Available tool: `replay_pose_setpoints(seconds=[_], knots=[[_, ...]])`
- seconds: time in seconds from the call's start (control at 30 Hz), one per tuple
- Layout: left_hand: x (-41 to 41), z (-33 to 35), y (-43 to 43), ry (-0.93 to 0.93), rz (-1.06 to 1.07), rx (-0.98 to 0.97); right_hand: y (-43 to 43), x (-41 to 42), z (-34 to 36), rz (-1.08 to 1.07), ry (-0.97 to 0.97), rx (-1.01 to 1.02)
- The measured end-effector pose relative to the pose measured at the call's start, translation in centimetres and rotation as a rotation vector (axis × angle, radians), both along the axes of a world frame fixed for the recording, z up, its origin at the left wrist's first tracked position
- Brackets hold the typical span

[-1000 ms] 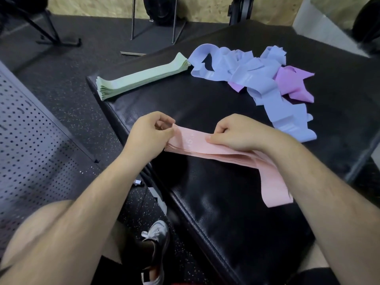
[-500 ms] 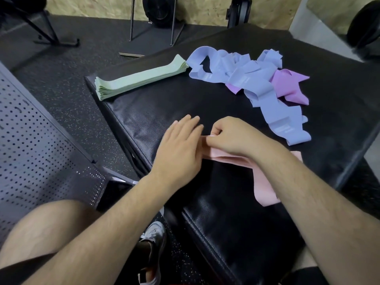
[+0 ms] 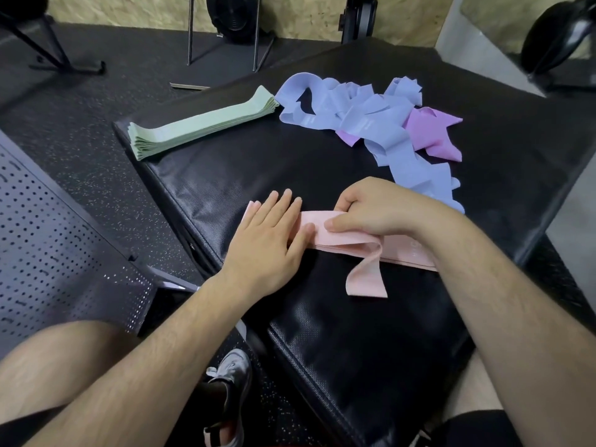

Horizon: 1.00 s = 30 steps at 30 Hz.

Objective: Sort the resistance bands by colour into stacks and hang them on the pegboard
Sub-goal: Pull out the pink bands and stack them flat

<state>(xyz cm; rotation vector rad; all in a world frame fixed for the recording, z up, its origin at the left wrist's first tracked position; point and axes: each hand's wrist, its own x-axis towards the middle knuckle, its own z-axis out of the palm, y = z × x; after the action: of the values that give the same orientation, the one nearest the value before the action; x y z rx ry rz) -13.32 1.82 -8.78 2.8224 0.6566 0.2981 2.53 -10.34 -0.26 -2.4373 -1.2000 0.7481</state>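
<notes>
From the head camera, a stack of pink bands (image 3: 345, 241) lies across the near middle of a black padded mat (image 3: 258, 162), running left to right. The left hand (image 3: 267, 240) lies flat on the left end of this stack, fingers straight and close together, pressing it down onto the mat; a small pink corner shows past the fingertips. The right hand (image 3: 377, 211) is curled over the stack just beside the left, with its thumb on top and its fingers folded round the far edge, so that it grips the pink bands. One loose pink end curls out from under the right wrist toward the person and rests on the mat. At the far left edge of the mat lies a neat green stack (image 3: 200, 124) of bands, set at a slant. Just to its right is a loose tangle of blue bands (image 3: 361, 114), trailing down toward the right hand, with purple bands (image 3: 432, 130) partly under it. A dark pegboard (image 3: 48, 240) lies flat on the floor at the left. Below the mat's edge a grey shoe (image 3: 230, 379) is in view.
</notes>
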Motion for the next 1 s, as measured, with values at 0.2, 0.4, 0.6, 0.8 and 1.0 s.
replay_pose_setpoints(seconds=[0.2,0.4,0.6,0.8,1.0], knots=[[0.1,0.1,-0.1,-0.014,0.022,0.007,-1.4,0.7,1.0,-0.03,0.001,-0.001],[0.3,0.2,0.1,0.002,0.019,-0.007,-1.8,0.8,-0.2,-0.087,-0.064,-0.071],[0.8,0.9,-0.9,-0.067,0.024,0.101,-1.8,0.8,-0.8,-0.113,-0.074,-0.078],[2.9,0.4,-3.7,-0.091,-0.194,0.015,-1.8,0.8,-1.4,-0.08,-0.118,-0.054],[2.9,0.1,-3.6,-0.061,-0.172,0.009,-3.6,1.9,0.5,-0.064,-0.015,-0.032]])
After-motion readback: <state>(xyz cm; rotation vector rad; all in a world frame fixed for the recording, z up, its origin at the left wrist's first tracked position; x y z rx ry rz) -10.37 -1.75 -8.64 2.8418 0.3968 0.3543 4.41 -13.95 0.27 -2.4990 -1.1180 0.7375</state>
